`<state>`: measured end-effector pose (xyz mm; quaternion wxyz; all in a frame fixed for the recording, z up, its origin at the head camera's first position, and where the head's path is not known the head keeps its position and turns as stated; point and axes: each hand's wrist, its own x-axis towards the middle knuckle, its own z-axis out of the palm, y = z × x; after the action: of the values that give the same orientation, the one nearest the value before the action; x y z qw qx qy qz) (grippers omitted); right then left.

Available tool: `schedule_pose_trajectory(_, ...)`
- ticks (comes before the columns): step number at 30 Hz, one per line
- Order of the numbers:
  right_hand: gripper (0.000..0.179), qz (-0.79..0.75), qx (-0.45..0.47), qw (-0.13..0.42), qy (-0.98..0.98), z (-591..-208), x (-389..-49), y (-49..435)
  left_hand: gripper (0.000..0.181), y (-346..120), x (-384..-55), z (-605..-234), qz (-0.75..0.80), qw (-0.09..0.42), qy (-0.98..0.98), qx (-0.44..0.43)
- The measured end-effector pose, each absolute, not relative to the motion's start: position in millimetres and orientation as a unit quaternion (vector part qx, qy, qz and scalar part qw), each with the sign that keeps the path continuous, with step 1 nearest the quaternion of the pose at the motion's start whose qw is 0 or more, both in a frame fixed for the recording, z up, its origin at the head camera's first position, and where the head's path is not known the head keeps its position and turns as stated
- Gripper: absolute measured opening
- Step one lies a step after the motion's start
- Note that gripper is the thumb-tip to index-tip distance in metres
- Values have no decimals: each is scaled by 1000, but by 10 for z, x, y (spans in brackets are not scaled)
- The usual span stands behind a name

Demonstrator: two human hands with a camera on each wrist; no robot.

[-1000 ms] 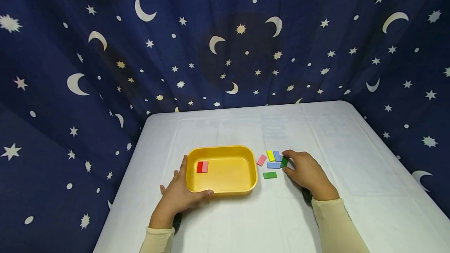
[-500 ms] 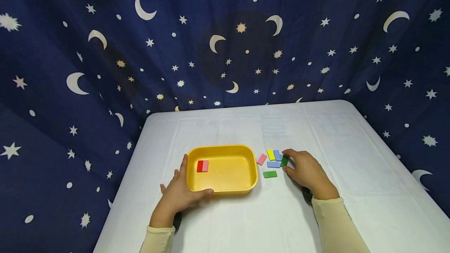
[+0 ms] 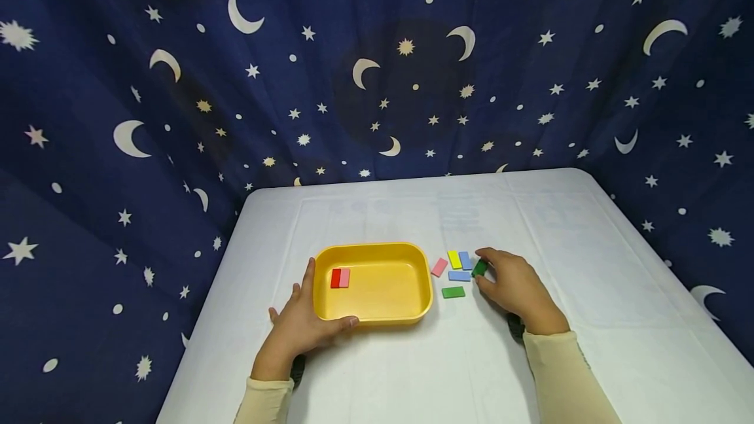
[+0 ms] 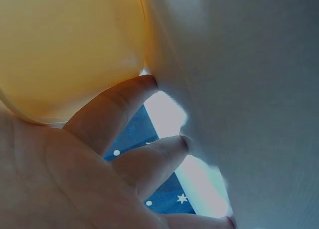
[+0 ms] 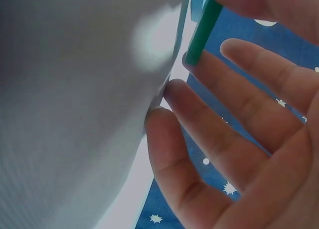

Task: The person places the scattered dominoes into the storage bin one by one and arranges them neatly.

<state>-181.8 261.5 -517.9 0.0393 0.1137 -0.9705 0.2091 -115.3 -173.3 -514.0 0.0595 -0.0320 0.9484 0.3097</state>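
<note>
At the left end of a yellow tray, my left hand rests with spread, straight fingers, its thumb along the front rim. The left wrist view shows fingers against the tray's wall. Inside the tray, a red flat block and a pink flat block lie side by side. To the right of the tray, my right hand pinches a dark green flat block between thumb and finger. In the right wrist view this green block stands tilted, while the other fingers reach toward the table.
Between tray and right hand lie a pink block, a yellow block, two blue blocks and a lighter green block. A white cloth covers the table. A starry blue curtain hangs behind.
The dark green block has tilted and shifted slightly up and right in my right hand's pinch. My left hand, the tray and the other blocks stay put.
</note>
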Motion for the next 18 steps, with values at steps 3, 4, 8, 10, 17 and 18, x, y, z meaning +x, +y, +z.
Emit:
schedule_pose_trajectory(3,56,209,118,45,-970,-5175,-1819,2615,157,-1731,-1146,-5128,309,59,949,-33)
schedule_pose_trajectory(4,55,208,120,48,-970,-5167,-1817,2614,157,-1731,-1143,-5126,309,58,949,-32)
schedule_pose_trajectory(8,55,204,125,57,-969,-5107,-1814,2578,156,-1731,-1137,-5121,308,57,949,-30)
schedule_pose_trajectory(10,55,202,128,59,-969,-5057,-1814,2541,155,-1732,-1135,-5118,306,58,950,-30)
schedule_pose_trajectory(17,55,196,139,81,-967,-4862,-1863,2339,156,-1746,-1139,-5127,304,60,950,-29)
schedule_pose_trajectory(18,56,198,145,88,-965,-4830,-1873,2298,156,-1747,-1141,-5132,304,61,950,-29)
